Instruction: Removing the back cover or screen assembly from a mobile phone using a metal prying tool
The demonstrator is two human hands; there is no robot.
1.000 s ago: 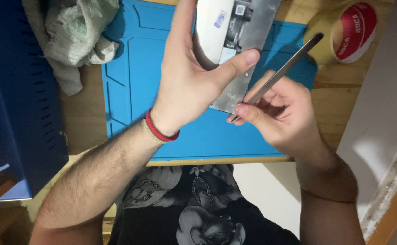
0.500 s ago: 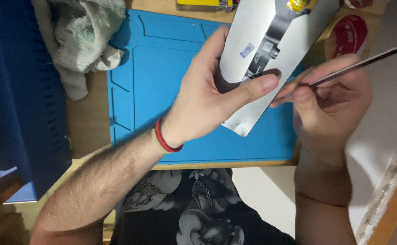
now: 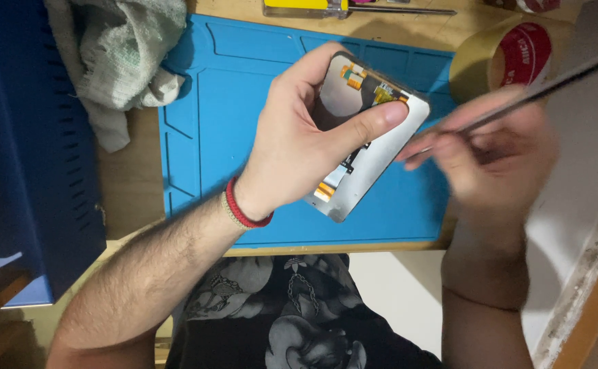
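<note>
A person's left hand (image 3: pixel 299 147) holds a phone screen assembly (image 3: pixel 374 147) tilted above a blue work mat (image 3: pixel 244 102) on the wooden worktop (image 3: pixel 131 184). The forearm rises from the near left, a red and beige wristband (image 3: pixel 242 207) at the wrist. The thumb lies across the part's silver back, where orange flex cables show, and the fingers curl round its far-left edge, so the grip is closed firmly on it. The right hand (image 3: pixel 490 147), blurred, comes in from the near right and pinches a thin metal tool (image 3: pixel 551 82); its near tip sits just beside the assembly's right edge, and the shaft slants away to the far right. A grey-green rag (image 3: pixel 121 61) lies at the mat's far-left corner. A roll of brown tape (image 3: pixel 510 58) sits far right, and a yellow-handled tool (image 3: pixel 312 8) lies along the far edge.
</note>
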